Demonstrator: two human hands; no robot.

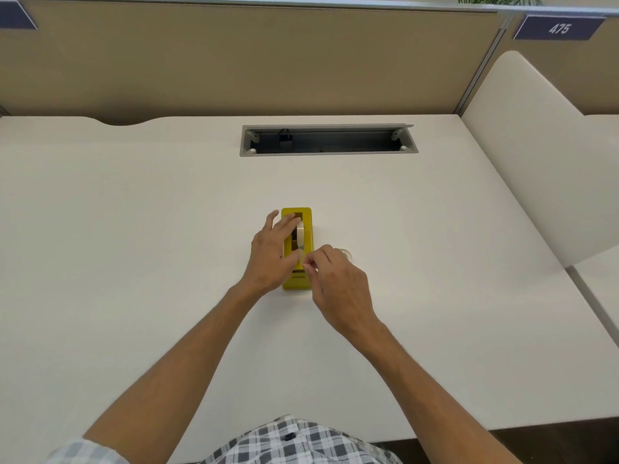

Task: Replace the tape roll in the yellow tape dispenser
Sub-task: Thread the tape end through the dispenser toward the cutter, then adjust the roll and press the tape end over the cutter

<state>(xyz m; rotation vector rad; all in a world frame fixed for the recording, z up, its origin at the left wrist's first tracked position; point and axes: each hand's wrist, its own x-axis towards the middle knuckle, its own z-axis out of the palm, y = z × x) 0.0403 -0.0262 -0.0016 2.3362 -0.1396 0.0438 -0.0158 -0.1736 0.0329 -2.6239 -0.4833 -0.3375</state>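
The yellow tape dispenser stands at the middle of the white bench, its long axis running near to far, with a tape roll seated upright in its open well. Judging by that, the new roll is already in, and the step in hand looks like threading: drawing the free end of the tape toward the cutter at the near end of the dispenser.

The left hand lies against the left side of the dispenser, its fingers reaching straight over the top edge to touch the roll, apparently steadying it; this grip is wide, pressing rather than clasping. The right hand comes in from the near right, its thumb and forefinger closed in a narrow pinch just over the near part of the well. What they pinch is probably the tape end, though the strip is too thin and pale to be sure.

Just right of the dispenser, partly hidden behind the right hand, lies a small clear ring, likely the spent roll.

The next move would call for pulling the strip toward the near end, keeping it flat and untwisted, and pressing it onto the cutter while the left hand holds the dispenser from sliding.
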